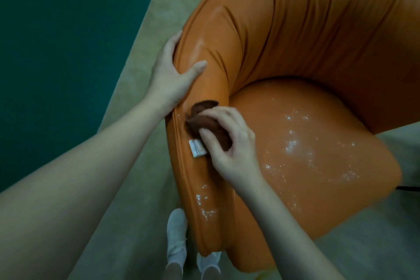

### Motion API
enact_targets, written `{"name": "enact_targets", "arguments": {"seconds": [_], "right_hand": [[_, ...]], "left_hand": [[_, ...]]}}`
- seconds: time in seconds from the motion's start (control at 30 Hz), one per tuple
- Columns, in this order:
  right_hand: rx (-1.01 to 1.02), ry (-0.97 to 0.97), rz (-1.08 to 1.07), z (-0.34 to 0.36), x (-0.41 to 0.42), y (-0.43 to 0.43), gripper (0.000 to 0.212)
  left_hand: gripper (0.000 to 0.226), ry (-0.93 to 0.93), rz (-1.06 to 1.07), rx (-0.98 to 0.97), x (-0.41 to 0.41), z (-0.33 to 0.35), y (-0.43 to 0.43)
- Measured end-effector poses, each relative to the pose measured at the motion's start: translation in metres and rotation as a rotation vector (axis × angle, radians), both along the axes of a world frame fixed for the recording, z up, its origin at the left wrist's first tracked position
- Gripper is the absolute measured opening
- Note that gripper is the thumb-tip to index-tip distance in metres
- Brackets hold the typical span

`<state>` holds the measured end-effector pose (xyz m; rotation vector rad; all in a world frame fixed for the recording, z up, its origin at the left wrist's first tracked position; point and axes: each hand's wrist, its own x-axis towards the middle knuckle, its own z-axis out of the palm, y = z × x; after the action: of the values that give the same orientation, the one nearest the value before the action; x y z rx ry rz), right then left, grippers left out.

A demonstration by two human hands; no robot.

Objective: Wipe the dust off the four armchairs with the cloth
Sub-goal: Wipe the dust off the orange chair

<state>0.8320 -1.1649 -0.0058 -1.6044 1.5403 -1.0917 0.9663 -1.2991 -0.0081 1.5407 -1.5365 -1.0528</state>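
Note:
An orange leather armchair (318,52) fills the right of the head view, with a curved pleated back and a shiny seat. My right hand (229,143) grips a bunched brown cloth (200,118) and holds it against the top of the left armrest. A small white label on the cloth sticks out below my fingers. Further up the same armrest my left hand (172,70) rests flat, fingers over the outer side and thumb on top.
Beige carpet (141,57) with a wavy line pattern lies under the chair, and a dark green floor area (56,41) spreads to the left. My feet in white shoes (177,234) stand close to the front of the armrest.

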Motion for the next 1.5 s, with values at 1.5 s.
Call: {"name": "enact_targets", "arguments": {"seconds": [1.5], "right_hand": [[0.05,0.252,0.191,0.039,-0.007,-0.017,0.021]], "left_hand": [[0.044,0.424,0.14,0.203,0.029,0.003,0.078]]}}
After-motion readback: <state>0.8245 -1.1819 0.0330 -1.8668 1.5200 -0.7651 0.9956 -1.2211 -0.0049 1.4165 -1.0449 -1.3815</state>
